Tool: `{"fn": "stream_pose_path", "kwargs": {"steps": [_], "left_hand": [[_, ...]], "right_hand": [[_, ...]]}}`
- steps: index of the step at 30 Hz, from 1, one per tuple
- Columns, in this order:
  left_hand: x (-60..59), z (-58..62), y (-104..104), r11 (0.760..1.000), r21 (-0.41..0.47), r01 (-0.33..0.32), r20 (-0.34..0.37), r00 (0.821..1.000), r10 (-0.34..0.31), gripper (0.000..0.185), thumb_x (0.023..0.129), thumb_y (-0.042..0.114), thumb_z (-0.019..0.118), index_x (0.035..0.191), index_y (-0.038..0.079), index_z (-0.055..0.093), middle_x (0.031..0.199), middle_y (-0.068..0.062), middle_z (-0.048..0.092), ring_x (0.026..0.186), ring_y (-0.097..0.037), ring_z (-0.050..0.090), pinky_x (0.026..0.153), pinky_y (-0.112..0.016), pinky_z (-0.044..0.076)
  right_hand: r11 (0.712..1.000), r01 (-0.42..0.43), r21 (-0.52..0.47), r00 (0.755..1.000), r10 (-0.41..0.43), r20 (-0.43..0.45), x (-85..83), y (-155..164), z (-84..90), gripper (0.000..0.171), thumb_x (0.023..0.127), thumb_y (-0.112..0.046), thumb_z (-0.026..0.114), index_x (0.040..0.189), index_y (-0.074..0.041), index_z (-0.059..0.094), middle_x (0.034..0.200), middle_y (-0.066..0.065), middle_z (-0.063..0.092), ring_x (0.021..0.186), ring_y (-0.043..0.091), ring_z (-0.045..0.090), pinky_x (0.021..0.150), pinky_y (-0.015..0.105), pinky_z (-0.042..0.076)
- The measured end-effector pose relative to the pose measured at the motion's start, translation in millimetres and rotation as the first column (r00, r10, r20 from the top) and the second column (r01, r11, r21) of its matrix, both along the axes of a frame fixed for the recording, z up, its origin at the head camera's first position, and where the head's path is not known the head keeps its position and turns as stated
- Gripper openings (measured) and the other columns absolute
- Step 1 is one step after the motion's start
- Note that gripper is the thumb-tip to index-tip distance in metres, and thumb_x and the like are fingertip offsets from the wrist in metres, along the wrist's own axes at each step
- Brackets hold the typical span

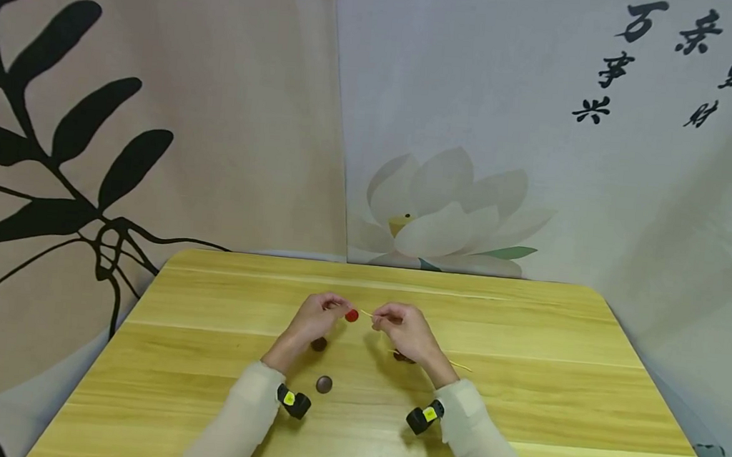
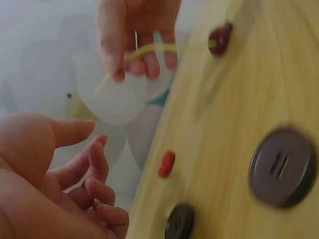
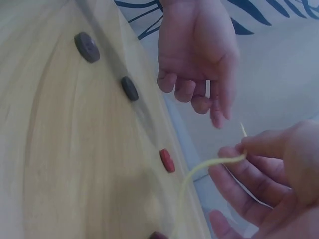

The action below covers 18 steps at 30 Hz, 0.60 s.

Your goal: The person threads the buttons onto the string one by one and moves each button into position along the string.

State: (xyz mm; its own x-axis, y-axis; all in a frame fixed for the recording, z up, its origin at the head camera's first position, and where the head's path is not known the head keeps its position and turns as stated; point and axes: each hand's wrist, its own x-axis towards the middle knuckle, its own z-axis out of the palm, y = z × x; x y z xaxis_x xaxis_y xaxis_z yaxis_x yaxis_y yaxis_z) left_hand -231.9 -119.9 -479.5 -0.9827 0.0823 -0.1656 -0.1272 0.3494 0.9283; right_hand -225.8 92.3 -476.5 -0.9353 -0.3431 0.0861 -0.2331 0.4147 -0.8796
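My right hand pinches a yellow string between thumb and index finger, and a short tip of it sticks out past them. The string runs down to a dark red button on the table, and yellow shows across that button's face. My left hand hovers opposite with thumb and fingertips apart and nothing between them. A red button lies on the table just beside the left fingertips in the head view. Under the left wrist is a dark button, and nearer me a larger brown button.
All of this is on a light wooden table. The yellow string's other end trails out to the right of the right wrist. Behind the table's far edge hangs a cloth backdrop printed with leaves, a flower and characters.
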Motion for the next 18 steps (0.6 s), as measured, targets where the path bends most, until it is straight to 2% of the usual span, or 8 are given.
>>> {"fn": "stream_pose_path", "kwargs": {"steps": [3, 7, 13, 18], "left_hand": [[-10.3, -3.8, -2.2, 0.998, -0.056, 0.008, 0.006, 1.000, -0.008, 0.018, 0.097, 0.023, 0.064, 0.105, 0.009, 0.071, 0.099, -0.008, 0.064, 0.087, -0.023, 0.056, 0.069, -0.029, 0.043], [-19.8, -9.0, -5.3, 0.993, -0.107, 0.046, 0.033, 0.999, -0.042, 0.019, 0.095, 0.021, 0.067, 0.108, 0.007, 0.069, 0.099, -0.009, 0.065, 0.088, -0.022, 0.057, 0.071, -0.030, 0.044], [-27.8, -14.6, -8.4, 0.978, -0.185, 0.093, 0.058, 0.995, -0.083, 0.027, 0.093, 0.020, 0.068, 0.114, 0.004, 0.066, 0.104, -0.008, 0.067, 0.095, -0.022, 0.061, 0.084, -0.037, 0.048], [-33.1, -16.3, -8.2, 0.967, -0.210, 0.141, 0.083, 0.989, -0.126, 0.031, 0.093, 0.024, 0.068, 0.118, 0.006, 0.065, 0.105, -0.009, 0.064, 0.096, -0.023, 0.058, 0.085, -0.039, 0.045]], "right_hand": [[1.000, 0.005, 0.007, 1.000, -0.005, 0.007, -4.2, 1.7, -4.1, 0.016, 0.097, -0.005, 0.059, 0.106, 0.001, 0.071, 0.093, 0.006, 0.073, 0.089, 0.024, 0.070, 0.079, 0.033, 0.053], [1.000, 0.018, 0.006, 1.000, -0.018, 0.023, -10.2, 3.2, -9.7, 0.016, 0.097, -0.005, 0.059, 0.105, 0.001, 0.071, 0.092, 0.006, 0.074, 0.087, 0.020, 0.069, 0.079, 0.033, 0.053], [0.999, 0.041, -0.005, 0.998, -0.041, 0.046, -18.7, 5.7, -20.5, 0.017, 0.097, -0.006, 0.059, 0.104, 0.002, 0.072, 0.093, 0.010, 0.074, 0.086, 0.021, 0.069, 0.078, 0.032, 0.053], [0.998, 0.061, -0.027, 0.996, -0.059, 0.070, -24.0, 9.6, -30.1, 0.016, 0.097, -0.005, 0.059, 0.104, 0.003, 0.071, 0.094, 0.012, 0.074, 0.085, 0.021, 0.069, 0.079, 0.033, 0.053]]}}
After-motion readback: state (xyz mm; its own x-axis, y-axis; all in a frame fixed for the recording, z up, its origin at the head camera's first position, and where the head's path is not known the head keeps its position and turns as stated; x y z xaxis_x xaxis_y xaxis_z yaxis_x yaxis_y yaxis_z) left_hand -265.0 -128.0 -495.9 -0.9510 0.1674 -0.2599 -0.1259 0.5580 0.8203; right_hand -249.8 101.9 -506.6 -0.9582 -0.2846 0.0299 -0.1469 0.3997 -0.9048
